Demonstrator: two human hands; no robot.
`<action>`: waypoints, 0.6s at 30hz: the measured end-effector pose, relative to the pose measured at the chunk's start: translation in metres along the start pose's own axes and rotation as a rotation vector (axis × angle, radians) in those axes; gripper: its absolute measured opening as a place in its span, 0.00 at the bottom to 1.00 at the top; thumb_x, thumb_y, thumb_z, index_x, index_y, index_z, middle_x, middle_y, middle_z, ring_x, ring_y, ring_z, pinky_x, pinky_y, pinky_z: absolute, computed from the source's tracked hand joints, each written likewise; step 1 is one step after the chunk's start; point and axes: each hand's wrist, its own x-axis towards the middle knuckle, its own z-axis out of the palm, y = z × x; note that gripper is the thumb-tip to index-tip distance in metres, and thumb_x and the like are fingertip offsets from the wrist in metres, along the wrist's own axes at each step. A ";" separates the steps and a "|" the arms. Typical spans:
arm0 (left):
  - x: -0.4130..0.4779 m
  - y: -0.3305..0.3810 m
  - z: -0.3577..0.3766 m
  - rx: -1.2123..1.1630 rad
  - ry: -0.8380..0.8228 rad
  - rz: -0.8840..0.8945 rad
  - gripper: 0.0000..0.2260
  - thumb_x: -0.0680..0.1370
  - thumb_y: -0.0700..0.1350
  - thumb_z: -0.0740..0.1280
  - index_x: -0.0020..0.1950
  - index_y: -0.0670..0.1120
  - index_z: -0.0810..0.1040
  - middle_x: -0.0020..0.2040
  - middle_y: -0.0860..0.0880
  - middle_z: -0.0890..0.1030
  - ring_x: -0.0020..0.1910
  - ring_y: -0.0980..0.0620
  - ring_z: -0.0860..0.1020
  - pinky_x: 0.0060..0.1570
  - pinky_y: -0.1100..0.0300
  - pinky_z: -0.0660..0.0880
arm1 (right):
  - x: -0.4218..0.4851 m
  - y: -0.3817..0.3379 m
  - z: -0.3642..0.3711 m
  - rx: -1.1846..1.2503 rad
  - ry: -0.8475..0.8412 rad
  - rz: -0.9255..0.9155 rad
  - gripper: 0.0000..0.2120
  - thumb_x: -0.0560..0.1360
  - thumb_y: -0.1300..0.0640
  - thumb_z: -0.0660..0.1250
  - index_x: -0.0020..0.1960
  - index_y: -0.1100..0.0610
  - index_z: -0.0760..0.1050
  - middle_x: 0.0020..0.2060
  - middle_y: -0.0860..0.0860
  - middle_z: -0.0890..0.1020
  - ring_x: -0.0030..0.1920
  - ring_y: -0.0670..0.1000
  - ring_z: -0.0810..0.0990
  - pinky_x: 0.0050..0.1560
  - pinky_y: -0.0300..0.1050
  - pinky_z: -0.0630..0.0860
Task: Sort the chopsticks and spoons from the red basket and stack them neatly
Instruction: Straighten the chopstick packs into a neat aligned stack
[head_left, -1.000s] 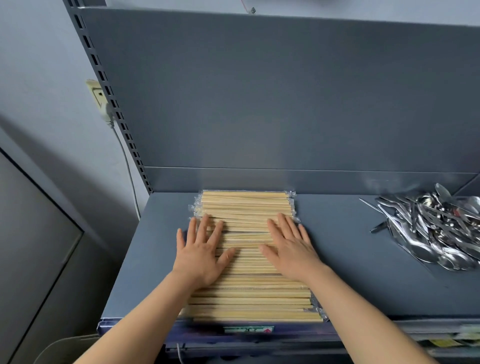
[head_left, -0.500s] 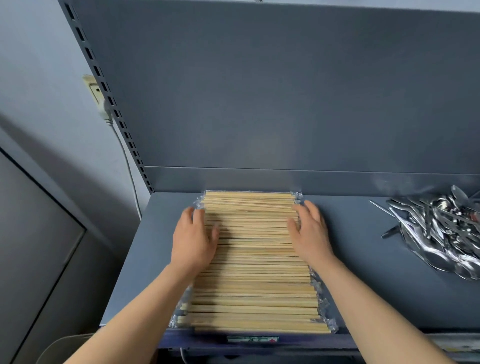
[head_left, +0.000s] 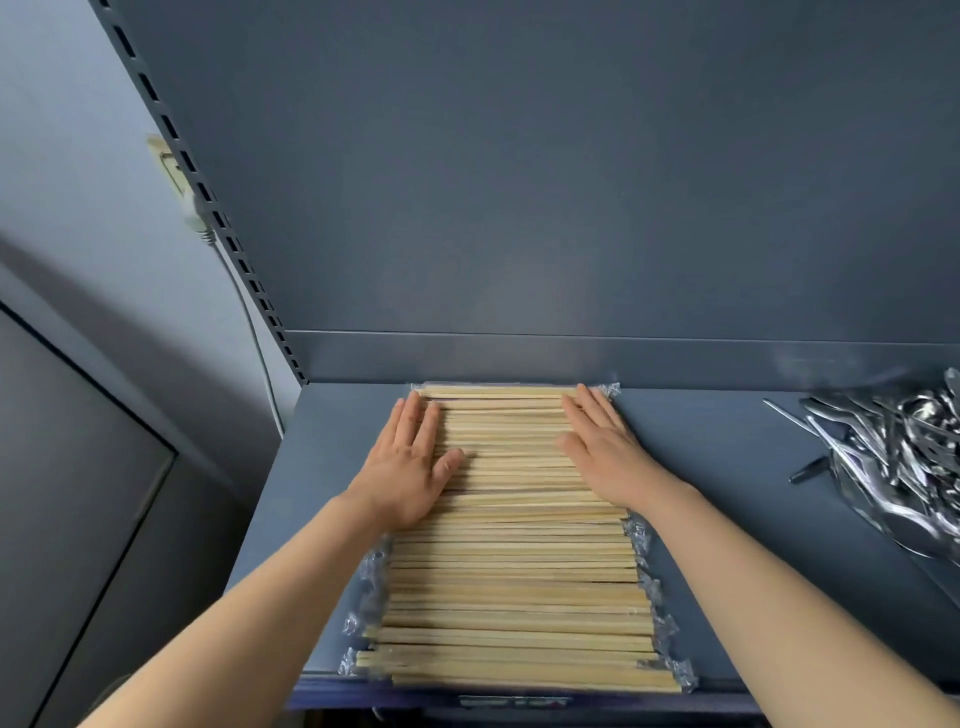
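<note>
A flat stack of pale wooden chopsticks in clear plastic wrappers (head_left: 514, 561) lies in a neat row across the grey shelf (head_left: 727, 493), from its back wall to its front edge. My left hand (head_left: 408, 465) rests flat on the stack's left side near the back, fingers straight. My right hand (head_left: 602, 447) lies flat on the right side of the stack, fingers straight and reaching the far end. A pile of shiny metal spoons (head_left: 904, 457) sits at the shelf's right edge, partly cut off by the frame. No red basket is in view.
The shelf's grey back panel (head_left: 519, 182) rises just behind the chopsticks. A slotted upright (head_left: 208, 208) runs along the left, with a wall socket and white cable (head_left: 192, 208) beside it. Bare shelf lies between the chopsticks and the spoons.
Both hands slid outward from the middle of the stack to its sides, then forward to the stack's far end. The view has tilted down and moved closer.
</note>
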 end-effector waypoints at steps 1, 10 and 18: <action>-0.002 -0.001 -0.001 -0.017 0.033 -0.011 0.33 0.81 0.61 0.48 0.79 0.46 0.41 0.79 0.45 0.39 0.77 0.48 0.36 0.74 0.55 0.37 | -0.002 0.001 -0.001 0.037 0.049 0.008 0.28 0.83 0.45 0.47 0.80 0.52 0.46 0.79 0.46 0.41 0.77 0.44 0.36 0.74 0.43 0.38; -0.026 -0.005 -0.009 -0.487 0.315 -0.059 0.31 0.80 0.52 0.62 0.79 0.45 0.53 0.79 0.51 0.53 0.76 0.57 0.53 0.72 0.62 0.52 | -0.024 0.003 0.002 0.468 0.416 0.168 0.24 0.83 0.53 0.54 0.77 0.55 0.58 0.78 0.48 0.57 0.77 0.47 0.55 0.73 0.41 0.52; -0.045 0.005 -0.004 -0.543 0.219 -0.021 0.40 0.72 0.62 0.66 0.78 0.48 0.56 0.78 0.53 0.55 0.75 0.58 0.58 0.72 0.62 0.58 | -0.040 -0.006 0.010 0.465 0.354 0.145 0.26 0.81 0.54 0.62 0.76 0.57 0.61 0.76 0.48 0.61 0.74 0.47 0.62 0.69 0.39 0.58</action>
